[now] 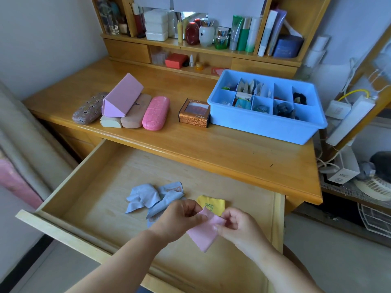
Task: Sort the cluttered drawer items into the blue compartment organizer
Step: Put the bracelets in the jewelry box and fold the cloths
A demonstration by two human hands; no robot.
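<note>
Look to the left of centre on the wooden desk [190, 144]: a patterned brown glasses case [88, 108], a pink triangular case [121, 96] leaning on a beige case [135, 113], and a glossy pink case [156, 113] sit side by side. Just right of them you see a small bronze box [194, 112] with a clear window. Along the top of the frame, the shelf [201, 47] holds white stacked boxes [156, 24], a dark red jar [192, 33], green tubes [243, 34] and a red box [176, 60]. At the right edge a white power strip [351, 119] hangs beside cables.

drawer [101, 187]: matt pale wood | organizer [264, 125]: smooth blue plastic | pink cloth [206, 233]: soft, matt
</note>
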